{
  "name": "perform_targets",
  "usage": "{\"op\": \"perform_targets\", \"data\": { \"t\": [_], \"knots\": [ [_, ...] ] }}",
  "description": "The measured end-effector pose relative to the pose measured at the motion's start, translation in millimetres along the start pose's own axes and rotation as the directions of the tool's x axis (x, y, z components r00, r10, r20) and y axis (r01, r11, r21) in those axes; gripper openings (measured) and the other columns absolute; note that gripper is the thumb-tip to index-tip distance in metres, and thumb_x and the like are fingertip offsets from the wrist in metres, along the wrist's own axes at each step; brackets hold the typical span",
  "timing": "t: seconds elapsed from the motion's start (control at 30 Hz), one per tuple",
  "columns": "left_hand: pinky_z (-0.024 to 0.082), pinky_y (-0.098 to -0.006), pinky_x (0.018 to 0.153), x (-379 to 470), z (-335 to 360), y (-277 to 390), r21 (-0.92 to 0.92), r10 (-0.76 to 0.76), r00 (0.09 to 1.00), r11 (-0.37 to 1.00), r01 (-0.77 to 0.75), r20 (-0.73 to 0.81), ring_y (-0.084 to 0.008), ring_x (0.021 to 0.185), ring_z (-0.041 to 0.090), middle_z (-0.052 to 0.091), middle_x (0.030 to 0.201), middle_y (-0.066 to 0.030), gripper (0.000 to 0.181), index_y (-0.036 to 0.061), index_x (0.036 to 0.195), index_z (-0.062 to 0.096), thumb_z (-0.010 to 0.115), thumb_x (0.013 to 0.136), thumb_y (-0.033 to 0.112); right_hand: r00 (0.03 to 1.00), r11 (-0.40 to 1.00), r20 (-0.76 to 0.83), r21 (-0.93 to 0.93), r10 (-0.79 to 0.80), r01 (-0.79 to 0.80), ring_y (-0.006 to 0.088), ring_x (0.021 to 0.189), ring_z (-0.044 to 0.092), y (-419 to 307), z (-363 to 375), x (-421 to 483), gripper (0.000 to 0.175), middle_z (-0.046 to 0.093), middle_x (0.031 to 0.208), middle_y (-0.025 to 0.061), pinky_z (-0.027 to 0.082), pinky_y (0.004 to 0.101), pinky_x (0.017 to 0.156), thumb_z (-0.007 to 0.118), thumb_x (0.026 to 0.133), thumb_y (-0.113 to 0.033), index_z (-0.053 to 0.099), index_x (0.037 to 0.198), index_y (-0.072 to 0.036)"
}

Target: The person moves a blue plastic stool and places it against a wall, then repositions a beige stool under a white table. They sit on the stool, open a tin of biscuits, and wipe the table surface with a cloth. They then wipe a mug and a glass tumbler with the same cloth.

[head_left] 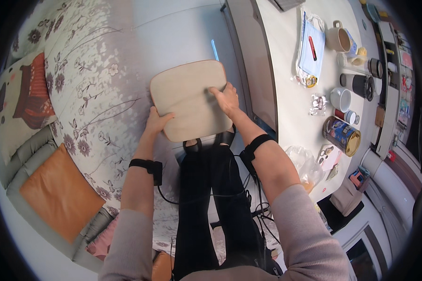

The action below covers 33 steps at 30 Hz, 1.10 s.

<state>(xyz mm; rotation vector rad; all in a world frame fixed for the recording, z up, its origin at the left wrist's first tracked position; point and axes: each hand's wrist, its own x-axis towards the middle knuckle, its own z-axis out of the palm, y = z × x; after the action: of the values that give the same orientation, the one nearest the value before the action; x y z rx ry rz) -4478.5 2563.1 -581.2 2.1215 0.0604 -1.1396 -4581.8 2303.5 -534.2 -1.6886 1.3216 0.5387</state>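
A beige seat cushion (190, 98) with rounded corners and a thin orange-brown edge is held up in front of my legs, above the floor. My left hand (157, 121) grips its left side, thumb on the upper face and fingers hidden behind the edge. On the right side my right hand (227, 98) holds it the same way, thumb lying across the face. Below the cushion my feet in dark sandals (192, 144) show partly. Each forearm wears a black strap with a small box (157, 172), and cables hang from them.
To the left stands a sofa under a floral cover (88, 80), with a printed pillow (28, 102) and an orange pad (63, 196). On the right, a white table (292, 116) carries mugs, a tumbler (358, 84), a large tin (341, 135) and a plastic bag (304, 165). Black cables (263, 214) hang beside my right leg.
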Motion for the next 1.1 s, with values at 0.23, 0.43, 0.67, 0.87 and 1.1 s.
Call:
{"op": "perform_targets", "data": {
  "t": [0.23,0.43,0.67,0.87,1.1],
  "knots": [
    [0.05,-0.0366,0.087,6.1,15.8,-6.5,-0.038,-0.108,0.991,0.993,0.111,0.081,-0.0276,0.106,0.059,0.055,0.119,-0.021,0.075,-0.0073,0.123,0.038,0.082,0.07,0.024,0.999,1.0,-0.029,-0.016,-0.025,0.024,0.038,0.129,0.041,10.3,4.4,10.7,0.094,0.043,0.137,0.0221,0.038,0.0441,0.106,0.066,0.071,-0.054,0.036,0.142,0.0],
    [0.048,-0.0352,0.089,0.5,9.0,6.9,-0.111,-0.112,0.986,0.986,0.126,0.124,-0.0246,0.108,0.058,0.057,0.118,-0.0175,0.066,-0.0065,0.125,0.043,0.078,0.077,0.022,0.993,0.982,0.06,-0.156,-0.1,0.108,0.0406,0.127,0.044,16.1,-9.0,4.4,0.088,0.046,0.136,0.0256,0.038,0.0428,0.106,0.065,0.076,-0.05,0.035,0.14,0.003],
    [0.049,-0.0325,0.081,-109.1,-16.9,93.0,-0.007,0.077,0.962,0.997,-0.078,0.261,-0.0165,0.095,0.06,0.063,0.1,-0.0072,0.039,0.0015,0.115,0.056,0.073,0.084,0.018,0.601,0.92,0.701,0.236,-0.384,0.313,0.0286,0.115,0.056,47.2,-40.9,-146.1,0.059,0.06,0.118,0.0221,0.042,0.0344,0.098,0.063,0.086,-0.041,0.052,0.126,0.001],
    [0.049,-0.0359,0.077,-310.1,-30.5,181.4,0.033,0.421,0.422,0.676,-0.737,0.803,-0.0288,0.087,0.06,0.062,0.091,-0.0103,0.02,0.0053,0.093,0.061,0.071,0.079,0.013,0.204,0.909,0.973,0.009,-0.103,0.416,0.0293,0.126,0.049,92.8,-124.2,-286.7,0.084,0.053,0.135,0.0174,0.037,0.0367,0.106,0.049,0.088,-0.068,0.047,0.136,0.001],
    [0.049,-0.0383,0.067,-472.2,-70.1,242.7,0.284,-0.284,0.104,0.725,-0.628,0.953,-0.0289,0.077,0.064,0.063,0.083,-0.0097,0.018,0.0088,0.092,0.057,0.066,0.088,0.025,0.323,0.979,0.946,-0.101,0.039,0.179,0.0233,0.095,0.056,109.4,-186.1,-393.2,0.084,0.059,0.103,0.01,0.045,0.0354,0.084,0.051,0.081,-0.076,0.058,0.117,-0.001]
  ]
}}
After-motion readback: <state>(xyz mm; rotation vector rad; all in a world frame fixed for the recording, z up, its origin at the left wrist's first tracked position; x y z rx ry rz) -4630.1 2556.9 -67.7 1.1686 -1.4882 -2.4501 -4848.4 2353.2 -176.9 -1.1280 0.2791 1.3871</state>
